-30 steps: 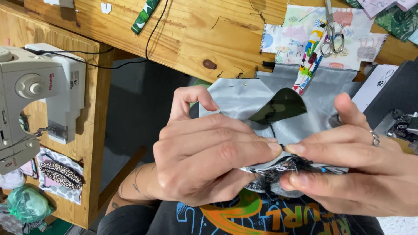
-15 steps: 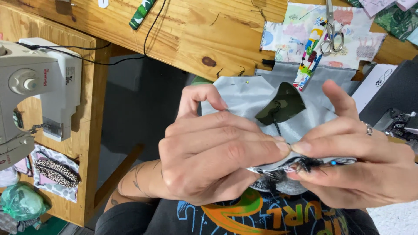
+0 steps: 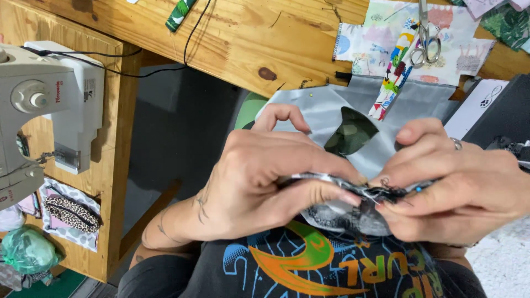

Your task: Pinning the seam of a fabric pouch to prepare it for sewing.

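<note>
Both of my hands pinch the folded edge of a grey fabric piece [image 3: 326,113] just above my lap. My left hand [image 3: 265,176] grips the edge from the left, thumb and fingers closed over it. On the right, my right hand [image 3: 458,187] holds the same edge, where frayed dark threads [image 3: 389,193] stick out. A dark green patterned flap [image 3: 350,132] shows on the grey fabric behind my fingers. A ring sits on one finger of my right hand.
A white sewing machine [image 3: 44,105] stands on a wooden stand at the left. The wooden table [image 3: 248,38] carries printed fabric pieces [image 3: 386,33], scissors [image 3: 425,44] and a black cable. A leopard-print pouch [image 3: 72,212] lies below left.
The view has shifted slightly right and down. My hands have closed tighter on the fabric edge and sit a little lower; the fabric stays in both hands.
</note>
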